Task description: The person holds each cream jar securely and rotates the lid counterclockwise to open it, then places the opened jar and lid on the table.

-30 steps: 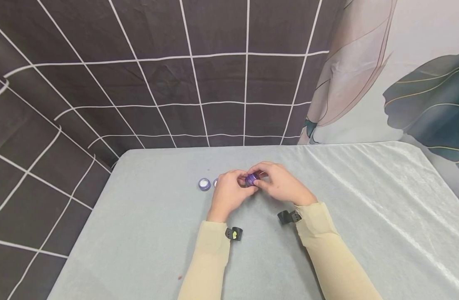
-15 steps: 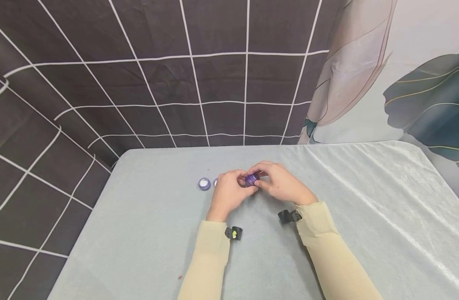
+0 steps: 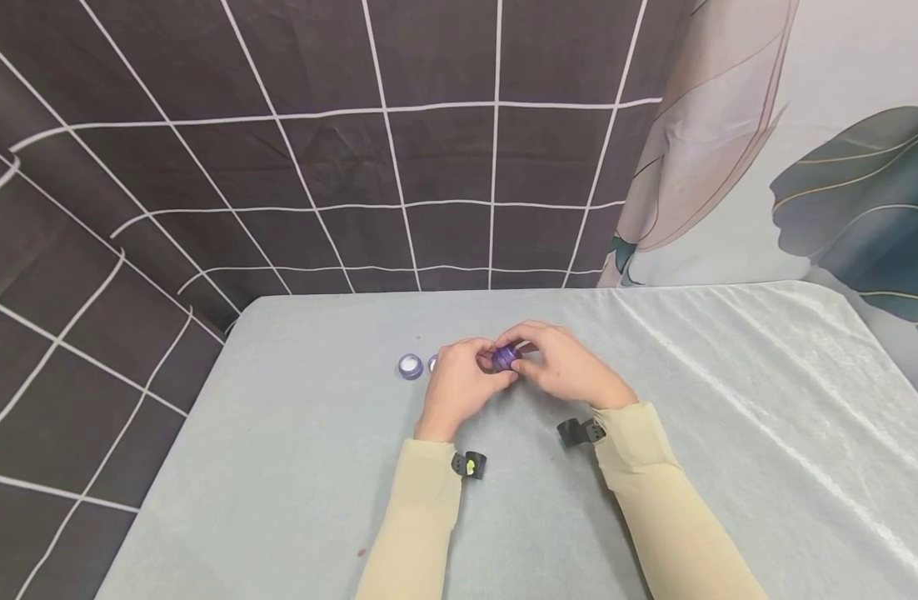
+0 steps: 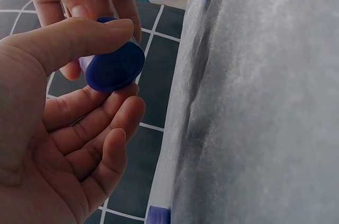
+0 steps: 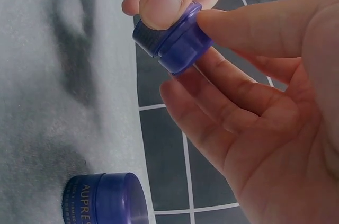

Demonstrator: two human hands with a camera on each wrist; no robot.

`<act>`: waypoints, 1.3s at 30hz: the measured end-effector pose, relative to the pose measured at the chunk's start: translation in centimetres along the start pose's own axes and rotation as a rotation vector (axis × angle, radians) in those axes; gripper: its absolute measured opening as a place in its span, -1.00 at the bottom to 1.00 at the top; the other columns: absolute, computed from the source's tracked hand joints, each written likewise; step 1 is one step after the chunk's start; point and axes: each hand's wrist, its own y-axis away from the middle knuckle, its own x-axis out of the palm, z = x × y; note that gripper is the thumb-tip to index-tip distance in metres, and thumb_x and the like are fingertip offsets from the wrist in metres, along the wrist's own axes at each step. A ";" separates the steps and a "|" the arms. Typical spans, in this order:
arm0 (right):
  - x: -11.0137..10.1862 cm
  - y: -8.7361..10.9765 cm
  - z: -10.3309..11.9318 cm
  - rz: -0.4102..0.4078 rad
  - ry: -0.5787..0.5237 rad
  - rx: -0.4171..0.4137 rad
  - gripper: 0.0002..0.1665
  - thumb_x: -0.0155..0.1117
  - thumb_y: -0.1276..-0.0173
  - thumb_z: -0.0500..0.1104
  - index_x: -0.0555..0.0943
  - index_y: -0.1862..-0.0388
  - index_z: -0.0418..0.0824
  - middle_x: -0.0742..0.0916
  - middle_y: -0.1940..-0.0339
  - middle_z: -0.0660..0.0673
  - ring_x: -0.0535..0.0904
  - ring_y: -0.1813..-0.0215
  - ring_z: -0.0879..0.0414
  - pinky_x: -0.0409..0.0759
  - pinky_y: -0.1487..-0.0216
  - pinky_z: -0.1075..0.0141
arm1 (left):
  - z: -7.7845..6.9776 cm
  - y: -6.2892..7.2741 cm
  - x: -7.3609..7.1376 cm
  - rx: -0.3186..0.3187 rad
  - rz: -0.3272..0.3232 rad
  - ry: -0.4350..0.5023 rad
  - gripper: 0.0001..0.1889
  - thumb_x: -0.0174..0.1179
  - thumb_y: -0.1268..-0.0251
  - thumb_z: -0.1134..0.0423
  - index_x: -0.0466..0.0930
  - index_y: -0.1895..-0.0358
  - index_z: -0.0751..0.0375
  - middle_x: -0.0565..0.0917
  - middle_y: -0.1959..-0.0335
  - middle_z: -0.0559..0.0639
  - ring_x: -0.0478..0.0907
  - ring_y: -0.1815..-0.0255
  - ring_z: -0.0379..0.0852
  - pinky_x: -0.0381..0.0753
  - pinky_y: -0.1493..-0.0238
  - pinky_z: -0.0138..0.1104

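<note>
My left hand (image 3: 462,379) and right hand (image 3: 567,362) meet around a small purple cosmetic jar (image 3: 506,358). In the right wrist view, the left thumb presses the jar's darker, printed body (image 5: 149,37), while the right thumb and fingers hold its shiny lid end (image 5: 185,49). The left wrist view shows the jar's flat round bottom (image 4: 115,68) between the left thumb and fingers. Held tilted, the jar is close above the table. Another purple jar (image 5: 106,200), lettered in gold, stands on the cloth beyond the right hand, which hides it in the head view.
Left of the hands stands a purple jar with a pale top (image 3: 410,367). A further jar (image 3: 432,363) shows partly behind the left hand. The table has a grey velvety cloth (image 3: 294,467). Behind it hangs a dark curtain with white grid lines (image 3: 436,158).
</note>
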 end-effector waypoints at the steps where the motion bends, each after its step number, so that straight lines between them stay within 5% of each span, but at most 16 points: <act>1: 0.0 0.0 0.0 0.001 -0.003 0.004 -0.63 0.27 -0.27 -0.50 0.63 -0.07 -0.35 0.72 -0.05 -0.20 0.63 -0.13 -0.09 0.60 -0.16 0.06 | 0.0 0.0 0.0 0.000 0.001 0.000 -0.64 0.53 0.00 0.01 0.76 0.17 0.12 0.71 0.40 -0.15 0.59 0.37 -0.25 0.54 0.27 -0.33; 16: 0.2 -0.3 0.3 -0.029 0.026 0.094 -0.66 0.32 -0.36 -0.25 0.63 -0.09 -0.32 0.72 -0.06 -0.19 0.69 -0.04 -0.07 0.63 -0.10 0.07 | 0.0 -0.1 0.1 -0.004 0.006 0.021 -0.68 0.53 0.01 0.06 0.76 0.17 0.08 0.72 0.36 -0.17 0.60 0.33 -0.28 0.58 0.22 -0.34; 27: 0.6 -0.5 0.6 -0.070 0.046 0.218 -0.52 0.29 -0.42 -0.10 0.57 -0.14 -0.44 0.79 0.17 -0.17 0.73 0.15 0.04 0.67 0.09 0.12 | -0.1 0.0 0.1 -0.012 -0.004 0.013 -0.65 0.53 0.02 0.05 0.77 0.14 0.07 0.73 0.34 -0.17 0.61 0.33 -0.27 0.59 0.18 -0.31; 39: 0.9 -0.7 0.6 -0.069 0.114 0.299 -0.58 0.29 -0.41 -0.01 0.66 0.00 -0.33 0.79 0.28 -0.05 0.69 0.25 0.15 0.62 0.19 0.20 | -0.2 0.0 0.1 -0.028 0.001 0.019 -0.65 0.53 0.02 0.06 0.77 0.14 0.09 0.73 0.34 -0.15 0.63 0.30 -0.24 0.60 0.17 -0.30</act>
